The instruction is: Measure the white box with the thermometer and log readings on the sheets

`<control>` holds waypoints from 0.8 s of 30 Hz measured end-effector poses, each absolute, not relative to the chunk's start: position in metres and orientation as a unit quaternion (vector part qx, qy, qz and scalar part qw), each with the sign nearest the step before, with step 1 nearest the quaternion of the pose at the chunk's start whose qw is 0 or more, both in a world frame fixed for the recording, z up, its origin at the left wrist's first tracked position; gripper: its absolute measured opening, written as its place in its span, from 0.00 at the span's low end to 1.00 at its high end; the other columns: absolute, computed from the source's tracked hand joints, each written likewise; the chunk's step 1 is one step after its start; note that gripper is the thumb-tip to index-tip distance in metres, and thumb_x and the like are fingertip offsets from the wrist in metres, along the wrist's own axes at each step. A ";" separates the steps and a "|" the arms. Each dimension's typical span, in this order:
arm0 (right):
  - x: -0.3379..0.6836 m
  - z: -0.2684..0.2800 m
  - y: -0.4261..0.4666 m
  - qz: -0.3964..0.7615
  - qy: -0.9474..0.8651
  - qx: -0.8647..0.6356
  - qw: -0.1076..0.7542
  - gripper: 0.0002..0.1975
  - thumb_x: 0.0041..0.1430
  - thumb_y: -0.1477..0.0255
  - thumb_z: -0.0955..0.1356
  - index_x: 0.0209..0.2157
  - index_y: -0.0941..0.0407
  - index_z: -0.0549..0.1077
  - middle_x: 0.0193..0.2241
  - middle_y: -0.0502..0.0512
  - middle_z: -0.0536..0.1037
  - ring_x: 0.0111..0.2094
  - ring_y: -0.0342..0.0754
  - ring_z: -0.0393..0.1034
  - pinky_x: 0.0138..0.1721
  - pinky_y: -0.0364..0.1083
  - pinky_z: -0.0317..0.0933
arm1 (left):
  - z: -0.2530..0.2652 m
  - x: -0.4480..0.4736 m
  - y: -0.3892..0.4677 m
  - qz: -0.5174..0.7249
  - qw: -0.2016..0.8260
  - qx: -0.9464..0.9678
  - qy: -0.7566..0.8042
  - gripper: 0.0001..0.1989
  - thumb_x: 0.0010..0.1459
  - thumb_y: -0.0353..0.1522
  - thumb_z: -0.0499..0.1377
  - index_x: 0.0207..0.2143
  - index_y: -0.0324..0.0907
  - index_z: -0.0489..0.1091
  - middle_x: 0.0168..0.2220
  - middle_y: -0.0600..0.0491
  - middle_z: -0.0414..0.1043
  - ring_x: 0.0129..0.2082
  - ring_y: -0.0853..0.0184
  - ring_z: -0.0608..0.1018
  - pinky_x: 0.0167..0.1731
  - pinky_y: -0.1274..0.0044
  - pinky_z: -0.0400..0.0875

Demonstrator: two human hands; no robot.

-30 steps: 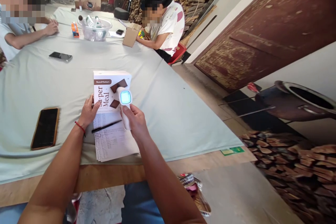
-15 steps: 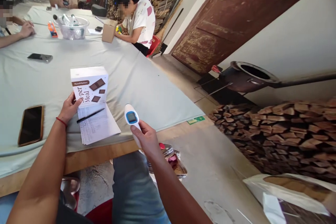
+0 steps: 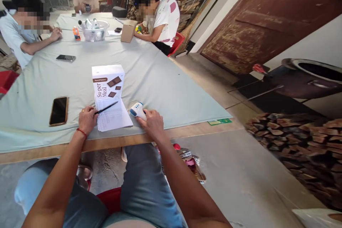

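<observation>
My left hand [image 3: 87,120] is at the lower left of the papers, its fingers closed on the near end of a black pen [image 3: 107,107]. Handwriting covers part of the white papers [image 3: 114,118] under the pen. Behind them a white box [image 3: 108,82] printed "Su-per Meal" stands upright. To the right of the papers, my right hand [image 3: 153,123] grips a white and blue infrared thermometer [image 3: 138,110], which is down at the cloth with its buttons showing. Part of its handle is hidden by my fingers.
A phone [image 3: 59,111] lies left of my left hand, another phone [image 3: 66,58] farther back. A plastic basin [image 3: 95,32] of bottles, an orange box [image 3: 76,33] and a cardboard box [image 3: 128,31] stand at the far end. Several people sit around. Stacked firewood [image 3: 299,146] is at right.
My left hand has left the white box and moved down onto the pen. The thermometer in my right hand has been lowered and turned on its side. My view has shifted left.
</observation>
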State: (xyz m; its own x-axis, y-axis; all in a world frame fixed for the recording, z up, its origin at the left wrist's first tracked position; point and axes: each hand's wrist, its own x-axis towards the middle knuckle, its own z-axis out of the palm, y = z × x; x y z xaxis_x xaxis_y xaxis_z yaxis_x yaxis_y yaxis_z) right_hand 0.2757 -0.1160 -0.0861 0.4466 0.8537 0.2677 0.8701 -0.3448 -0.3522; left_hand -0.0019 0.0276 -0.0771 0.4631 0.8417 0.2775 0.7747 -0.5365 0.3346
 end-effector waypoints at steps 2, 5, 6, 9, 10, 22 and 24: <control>0.266 -0.088 -0.112 -0.070 -0.540 -0.792 0.277 0.21 0.61 0.63 0.69 0.52 0.58 0.75 0.44 0.65 0.76 0.46 0.59 0.68 0.44 0.52 0.60 | -0.075 -0.002 0.021 0.218 0.073 0.851 0.471 0.10 0.58 0.30 0.59 0.41 0.41 0.78 0.50 0.43 0.74 0.51 0.52 0.76 0.51 0.60 0.71; 0.240 -0.088 -0.105 -0.085 -0.604 -0.713 0.346 0.17 0.66 0.66 0.65 0.53 0.56 0.75 0.38 0.60 0.76 0.41 0.54 0.69 0.43 0.50 0.61 | -0.072 -0.003 0.017 0.287 0.092 0.855 0.421 0.08 0.59 0.30 0.59 0.40 0.40 0.76 0.48 0.43 0.75 0.51 0.54 0.77 0.50 0.61 0.71; 0.230 -0.088 -0.102 -0.082 -0.623 -0.693 0.353 0.18 0.67 0.67 0.64 0.55 0.55 0.74 0.36 0.58 0.75 0.39 0.53 0.69 0.42 0.50 0.61 | -0.071 -0.004 0.015 0.318 0.107 0.856 0.394 0.07 0.60 0.31 0.59 0.39 0.41 0.75 0.48 0.44 0.76 0.50 0.56 0.77 0.51 0.61 0.71; 0.208 -0.086 -0.094 -0.100 -0.638 -0.677 0.354 0.19 0.67 0.69 0.63 0.58 0.53 0.72 0.31 0.55 0.73 0.34 0.52 0.66 0.38 0.49 0.59 | -0.068 -0.008 0.009 0.391 0.172 0.850 0.309 0.07 0.62 0.34 0.58 0.39 0.41 0.74 0.46 0.45 0.77 0.48 0.60 0.78 0.51 0.64 0.72; 0.205 -0.086 -0.093 -0.113 -0.635 -0.677 0.354 0.19 0.67 0.70 0.63 0.58 0.53 0.73 0.31 0.55 0.72 0.34 0.51 0.66 0.37 0.49 0.58 | -0.068 -0.009 0.006 0.404 0.195 0.847 0.284 0.07 0.63 0.34 0.58 0.38 0.41 0.74 0.45 0.46 0.77 0.47 0.61 0.78 0.51 0.65 0.73; 0.197 -0.100 -0.096 0.050 -0.493 -0.660 0.565 0.08 0.62 0.66 0.65 0.33 0.54 0.74 0.26 0.51 0.74 0.27 0.46 0.67 0.32 0.47 0.63 | -0.073 -0.020 -0.052 0.320 0.147 0.917 0.187 0.18 0.64 0.40 0.61 0.50 0.38 0.72 0.49 0.43 0.77 0.50 0.56 0.77 0.53 0.63 0.71; 0.184 -0.101 -0.098 0.145 -0.436 -0.635 0.621 0.09 0.60 0.65 0.66 0.34 0.54 0.74 0.26 0.51 0.75 0.27 0.46 0.69 0.32 0.47 0.65 | -0.078 -0.020 -0.060 0.260 0.097 0.942 0.189 0.18 0.63 0.39 0.61 0.51 0.37 0.72 0.52 0.43 0.76 0.53 0.54 0.75 0.55 0.62 0.69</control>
